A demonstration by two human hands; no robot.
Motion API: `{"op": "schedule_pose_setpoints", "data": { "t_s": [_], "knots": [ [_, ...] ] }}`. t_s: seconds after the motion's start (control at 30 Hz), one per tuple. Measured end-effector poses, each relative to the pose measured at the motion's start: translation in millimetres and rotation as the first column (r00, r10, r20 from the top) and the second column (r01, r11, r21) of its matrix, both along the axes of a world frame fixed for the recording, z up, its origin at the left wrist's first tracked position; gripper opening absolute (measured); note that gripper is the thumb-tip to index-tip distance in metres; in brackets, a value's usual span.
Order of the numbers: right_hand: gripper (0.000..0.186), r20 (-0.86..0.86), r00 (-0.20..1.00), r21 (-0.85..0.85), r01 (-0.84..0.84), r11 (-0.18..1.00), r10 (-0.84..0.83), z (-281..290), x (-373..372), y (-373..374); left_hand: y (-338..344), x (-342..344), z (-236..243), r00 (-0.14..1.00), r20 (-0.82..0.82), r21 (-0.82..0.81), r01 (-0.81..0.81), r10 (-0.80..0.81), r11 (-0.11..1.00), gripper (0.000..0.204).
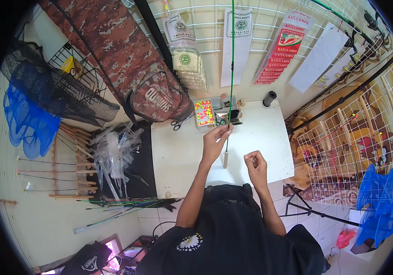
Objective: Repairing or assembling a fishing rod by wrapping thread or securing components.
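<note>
Green rod (232, 68): slender, straight, near-upright above flat white counter (270, 133); upper end cut off. Left hand (215, 142): fingers pinching rod, contact partly hidden. Right hand (257, 168): apart from rod, fingers curled narrow; contents, if any, too small to tell. Beyond: neon bead-like pieces (204, 112), rounded.

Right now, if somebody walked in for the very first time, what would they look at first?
Probably the big reddish camouflage bag at the upper left, or the bright blue net hanging at the far left. Then the pink and yellow bits toward the back of the white table, with the left hand just beside them at a thin green rod.
</note>
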State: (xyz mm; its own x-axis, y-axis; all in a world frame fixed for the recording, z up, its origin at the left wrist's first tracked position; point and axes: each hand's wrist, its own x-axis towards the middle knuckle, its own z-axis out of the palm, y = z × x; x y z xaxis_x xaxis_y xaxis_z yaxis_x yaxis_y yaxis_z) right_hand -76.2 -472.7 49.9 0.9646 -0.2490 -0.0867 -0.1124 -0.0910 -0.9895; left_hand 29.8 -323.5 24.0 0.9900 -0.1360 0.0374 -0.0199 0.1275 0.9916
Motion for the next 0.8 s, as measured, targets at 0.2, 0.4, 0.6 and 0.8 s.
{"op": "schedule_pose_setpoints", "data": {
  "t_s": [0.2,0.4,0.6,0.8],
  "knots": [
    [0.014,0.091,0.995,-0.022,0.044,0.999,-0.042,-5.0,10.6,0.7,-0.1,-4.9,4.6,0.999,-0.023,-0.018,0.034,-0.035,0.999,0.020],
    [0.014,0.160,0.986,-0.168,0.072,0.983,-0.045,2.7,34.5,12.9,-0.9,-13.1,1.5,1.000,0.008,-0.068,-0.010,0.011,0.998,0.018],
    [0.011,0.164,0.984,-0.145,0.095,0.985,-0.071,-5.0,45.0,23.7,1.9,-16.5,-6.6,1.000,-0.009,-0.063,-0.012,0.011,0.998,0.020],
    [0.011,0.194,0.976,-0.132,0.122,0.984,-0.095,-8.1,46.4,29.1,3.2,-19.4,-13.1,1.000,0.007,-0.042,-0.001,0.002,0.999,0.021]
  ]
}}
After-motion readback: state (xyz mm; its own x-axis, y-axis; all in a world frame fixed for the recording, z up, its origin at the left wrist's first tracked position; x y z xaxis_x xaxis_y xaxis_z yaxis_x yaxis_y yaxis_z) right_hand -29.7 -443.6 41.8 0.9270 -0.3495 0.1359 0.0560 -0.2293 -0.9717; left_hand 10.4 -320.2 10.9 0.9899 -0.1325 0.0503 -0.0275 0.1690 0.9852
